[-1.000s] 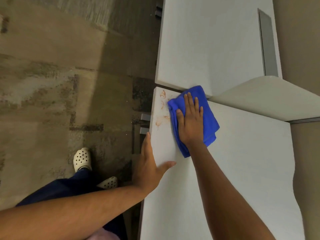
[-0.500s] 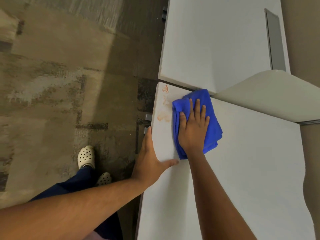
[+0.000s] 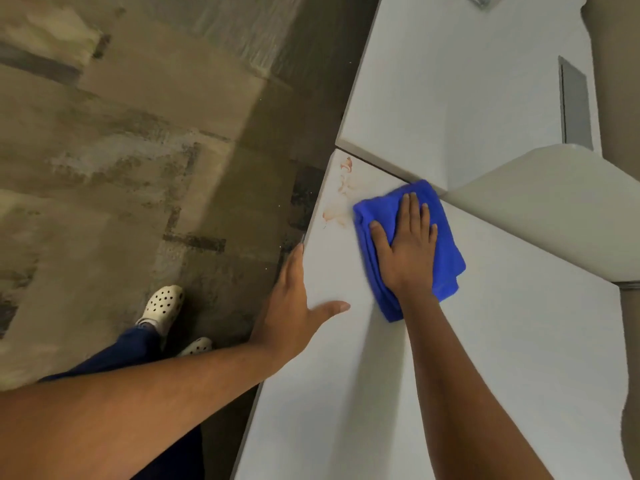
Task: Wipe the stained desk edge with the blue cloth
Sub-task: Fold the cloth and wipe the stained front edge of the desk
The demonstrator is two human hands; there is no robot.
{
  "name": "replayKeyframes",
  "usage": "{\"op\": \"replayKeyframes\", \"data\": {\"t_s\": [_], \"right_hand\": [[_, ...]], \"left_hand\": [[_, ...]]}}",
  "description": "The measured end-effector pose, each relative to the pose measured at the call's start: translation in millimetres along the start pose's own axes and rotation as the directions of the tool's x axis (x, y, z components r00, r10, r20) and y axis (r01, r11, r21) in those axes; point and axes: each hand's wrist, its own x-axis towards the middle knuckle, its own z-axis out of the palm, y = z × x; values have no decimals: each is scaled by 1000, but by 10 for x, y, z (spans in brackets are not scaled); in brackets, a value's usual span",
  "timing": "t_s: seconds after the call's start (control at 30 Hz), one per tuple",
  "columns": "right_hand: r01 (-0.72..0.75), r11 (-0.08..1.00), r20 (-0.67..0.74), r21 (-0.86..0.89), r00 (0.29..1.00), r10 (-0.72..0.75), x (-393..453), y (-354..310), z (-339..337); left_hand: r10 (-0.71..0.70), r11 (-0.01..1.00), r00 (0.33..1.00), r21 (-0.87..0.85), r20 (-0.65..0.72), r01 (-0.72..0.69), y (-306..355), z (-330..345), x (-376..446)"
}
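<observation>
A folded blue cloth (image 3: 446,244) lies flat on the white desk (image 3: 485,358), near its far left corner. My right hand (image 3: 407,247) presses down on the cloth with fingers spread. Reddish-orange stains (image 3: 341,195) mark the desk's left edge, just left of the cloth and apart from it. My left hand (image 3: 294,303) rests on the desk's left edge nearer to me, with the thumb lying on the top surface and the fingers along the rim.
A second white desk (image 3: 450,91) adjoins at the far side with a narrow gap between. A pale curved partition (image 3: 554,209) rises at the right. Patterned carpet (image 3: 138,150) lies to the left, where my legs and white clogs (image 3: 162,303) stand.
My right hand has drawn the cloth slightly rightward, away from the stains, which look fainter at the lower patch. The view shifted left; my left hand stays on the edge.
</observation>
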Motion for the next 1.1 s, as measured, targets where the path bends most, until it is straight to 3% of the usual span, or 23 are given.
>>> {"op": "replayKeyframes", "data": {"t_s": [0.3, 0.53, 0.67, 0.83, 0.97, 1.1], "right_hand": [[210, 977, -16, -30, 977, -211, 490, -771, 144], [415, 907, 74, 73, 905, -420, -406, -213, 168], [381, 925, 92, 1, 921, -380, -59, 27, 14], [255, 965, 2, -54, 967, -255, 545, -691, 116], [286, 954, 0, -94, 958, -287, 525, -1045, 239], [375, 925, 23, 55, 926, -377, 295, -665, 159]], "left_hand": [[-20, 1000, 998, 15, -53, 21, 45, 41, 13], [-8, 997, 1000, -75, -24, 6, -182, -27, -358], [-10, 997, 1000, -73, -12, 9, -218, -26, -379], [15, 997, 1000, -82, 28, -13, -235, -38, -368], [14, 994, 1000, -112, 15, -13, -185, -34, -347], [63, 994, 998, -91, 9, -62, -204, -32, -338]]}}
